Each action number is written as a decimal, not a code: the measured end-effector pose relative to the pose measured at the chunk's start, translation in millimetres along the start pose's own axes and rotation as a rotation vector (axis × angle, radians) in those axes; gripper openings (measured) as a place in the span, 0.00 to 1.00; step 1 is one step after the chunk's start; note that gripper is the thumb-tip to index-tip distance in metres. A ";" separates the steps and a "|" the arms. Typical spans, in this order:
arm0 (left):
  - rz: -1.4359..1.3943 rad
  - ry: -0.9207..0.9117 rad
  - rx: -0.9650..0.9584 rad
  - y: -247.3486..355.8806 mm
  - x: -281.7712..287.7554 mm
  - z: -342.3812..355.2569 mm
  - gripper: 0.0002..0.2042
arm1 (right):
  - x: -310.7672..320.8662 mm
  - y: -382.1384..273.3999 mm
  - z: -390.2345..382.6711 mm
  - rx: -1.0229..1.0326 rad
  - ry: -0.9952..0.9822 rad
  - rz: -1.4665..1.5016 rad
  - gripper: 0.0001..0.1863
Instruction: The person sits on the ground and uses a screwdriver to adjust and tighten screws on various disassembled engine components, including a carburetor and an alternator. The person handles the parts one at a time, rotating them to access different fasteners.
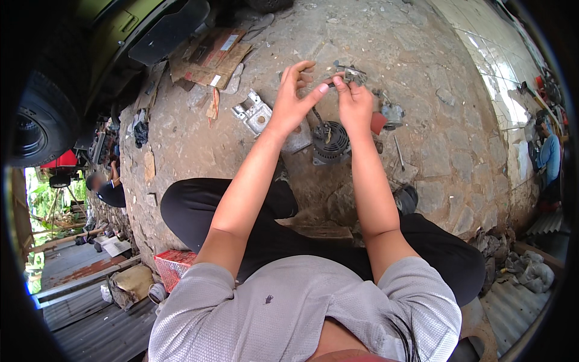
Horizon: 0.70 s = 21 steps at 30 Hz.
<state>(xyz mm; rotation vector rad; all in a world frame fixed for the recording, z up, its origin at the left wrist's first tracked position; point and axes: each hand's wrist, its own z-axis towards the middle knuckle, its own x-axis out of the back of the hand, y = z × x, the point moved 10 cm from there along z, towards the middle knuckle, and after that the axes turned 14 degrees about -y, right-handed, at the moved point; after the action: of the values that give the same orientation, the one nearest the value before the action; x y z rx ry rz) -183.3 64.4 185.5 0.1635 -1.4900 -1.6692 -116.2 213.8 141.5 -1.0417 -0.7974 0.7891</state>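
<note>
My right hand (354, 106) pinches a small dark part (335, 81); a grey metal piece (356, 75) shows just beyond its fingertips, and I cannot tell whether it is held. My left hand (294, 98) is beside it, fingers apart and curled, thumb tip close to the small part. Below my hands a round vented housing (329, 142) lies on the stone floor. A cast metal cover (252, 111) rests to its left. To the right are a red object (378, 122), a cylindrical metal component (392, 116) and a thin rod (399, 152).
Torn cardboard (208, 57) lies ahead-left beside a vehicle's wheel (39, 133). One person (110, 190) is at far left, another in blue (549, 157) at far right. A red patterned box (172, 265) stands by my left elbow; corrugated sheets (102, 326) lie lower left.
</note>
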 end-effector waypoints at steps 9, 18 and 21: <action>0.274 0.027 -0.183 44.8 8.0 5.8 0.14 | -39.0 1.5 -3.9 -0.005 -0.187 -0.188 0.10; 0.236 0.094 -0.126 24.1 25.9 9.7 0.13 | -6.6 -27.2 0.9 0.147 -0.173 -0.002 0.23; 0.165 0.044 -0.063 17.8 14.9 15.8 0.14 | 11.7 -18.8 5.6 0.169 -0.158 0.005 0.21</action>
<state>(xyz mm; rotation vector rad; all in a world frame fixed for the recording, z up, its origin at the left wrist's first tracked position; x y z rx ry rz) -193.1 68.0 211.6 0.0421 -1.3782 -1.5680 -112.0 220.5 162.9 -0.8383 -0.8465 0.9346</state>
